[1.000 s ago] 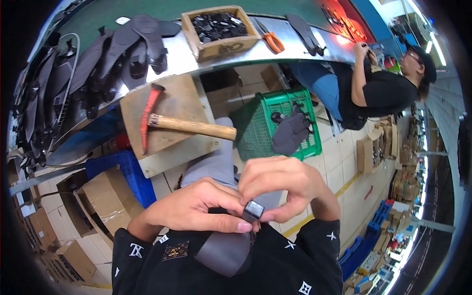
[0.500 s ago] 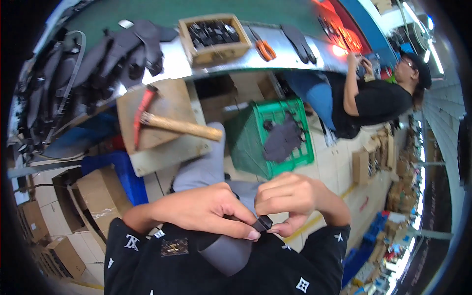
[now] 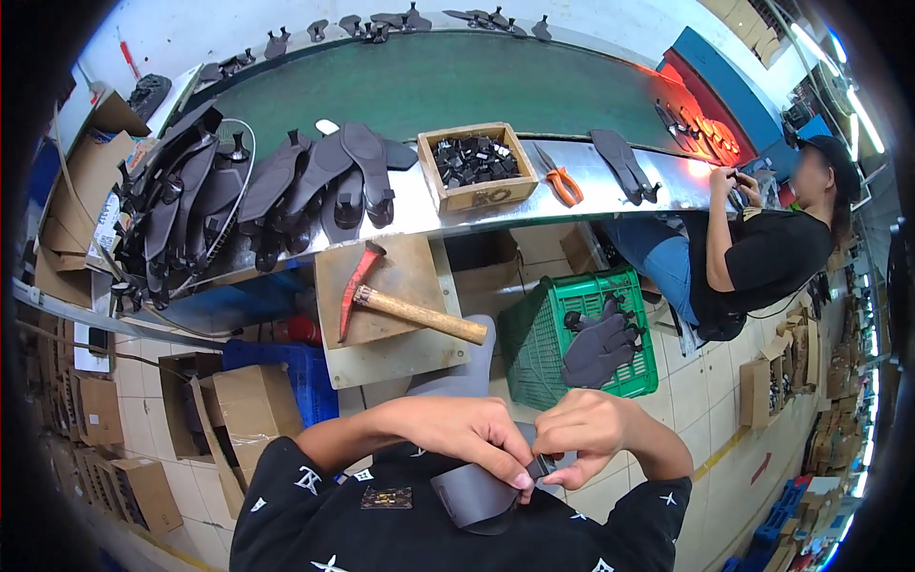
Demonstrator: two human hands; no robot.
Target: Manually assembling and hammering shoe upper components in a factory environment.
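Note:
Close to my chest, my left hand (image 3: 467, 434) is closed around a dark grey shoe sole (image 3: 470, 498), its curved end toward my shirt. The sole's small black heel (image 3: 539, 467) pokes out between my two hands. My right hand (image 3: 589, 427) pinches at the heel's end with thumb and curled fingers; whether a separate small piece is in that pinch is hidden. In front, a hammer (image 3: 419, 316) with a red head and wooden handle lies on a board-topped stand (image 3: 400, 365).
On the metal ledge (image 3: 400, 212) are piled heeled soles (image 3: 272, 186), a wooden box (image 3: 477, 197) of small black pieces and orange-handled pliers (image 3: 560, 181). A green crate (image 3: 534, 353) holds more soles. A person (image 3: 762, 238) works at right beside the green conveyor belt (image 3: 457, 86).
The view has tilted up and shifted, so more of the belt and the wall shows. Both hands keep their closed grip at the sole's heel, with little change.

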